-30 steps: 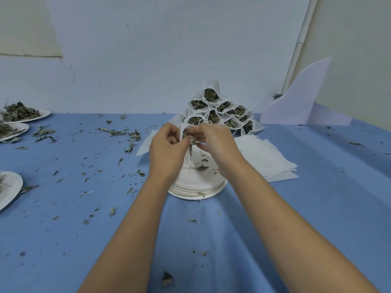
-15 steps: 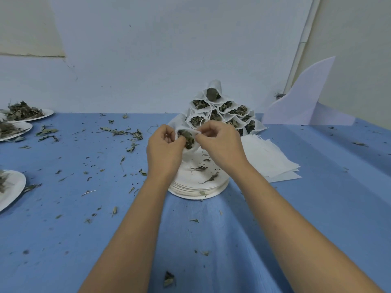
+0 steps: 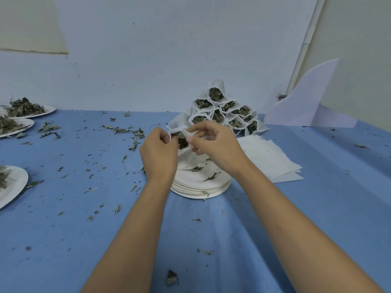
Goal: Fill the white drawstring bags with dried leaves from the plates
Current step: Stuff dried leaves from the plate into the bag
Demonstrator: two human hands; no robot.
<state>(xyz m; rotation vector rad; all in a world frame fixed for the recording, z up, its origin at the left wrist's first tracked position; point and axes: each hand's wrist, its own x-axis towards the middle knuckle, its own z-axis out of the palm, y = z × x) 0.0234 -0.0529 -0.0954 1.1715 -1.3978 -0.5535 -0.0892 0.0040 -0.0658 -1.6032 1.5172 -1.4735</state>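
Hands [image 3: 160,153] pinch soft bag [image 3: 182,138] (leaf-stuffed).

Since the earlier frames, the bag [image 3: 182,142] mouth has been spread wider between left hand [image 3: 159,155] and right hand [image 3: 215,148], exposing dark leaves inside.

We count two hands, the left hand [image 3: 159,154] and the right hand [image 3: 215,145], with one white bag [image 3: 184,140] between them. Three plates with leaves [image 3: 31,112] sit at the left, and one stack of empty plates [image 3: 201,187] in the middle. The heap of filled bags [image 3: 224,111] shows about ten; we cannot tell exactly.
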